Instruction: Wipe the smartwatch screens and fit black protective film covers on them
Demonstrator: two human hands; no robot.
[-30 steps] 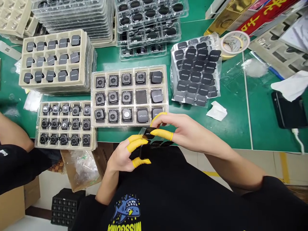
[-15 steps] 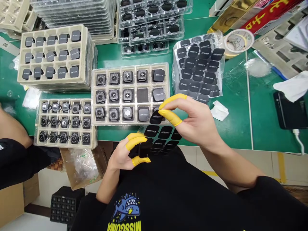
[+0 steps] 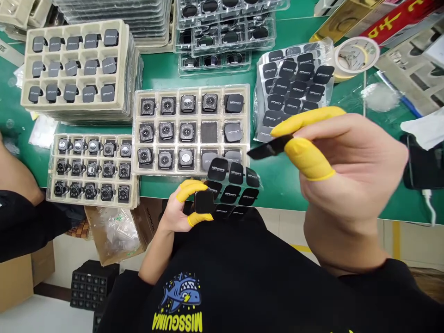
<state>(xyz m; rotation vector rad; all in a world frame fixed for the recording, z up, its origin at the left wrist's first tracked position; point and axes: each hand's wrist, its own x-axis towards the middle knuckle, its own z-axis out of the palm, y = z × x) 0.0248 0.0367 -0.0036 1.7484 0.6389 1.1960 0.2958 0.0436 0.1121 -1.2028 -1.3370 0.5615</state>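
Observation:
Between the yellow-covered fingertips of my left hand [image 3: 180, 210] is a black square watch body [image 3: 204, 202], its dark face up. A clear sheet of black square stickers [image 3: 231, 194] sticks out from behind that hand, over the table edge. My right hand [image 3: 347, 162], raised close to the camera, pinches one black sticker [image 3: 270, 147] by its end, away from the sheet. Behind both hands lies a beige tray [image 3: 136, 138] of watch bodies; several in its right part carry or lie under black stickers, and one compartment shows only a dark square bottom.
A smaller watch tray [image 3: 52, 173] and a stacked tray [image 3: 26, 76] are at left. More sticker sheets [image 3: 294, 88], a tape roll [image 3: 357, 55] and a phone [image 3: 426, 166] lie right. Clear trays [image 3: 225, 44] stand behind. Another person's arm [image 3: 19, 173] is at left.
My right hand has risen right and closer to the camera, with the sticker now off the sheet. The watch body in my left hand shows more clearly, and the view has shifted slightly.

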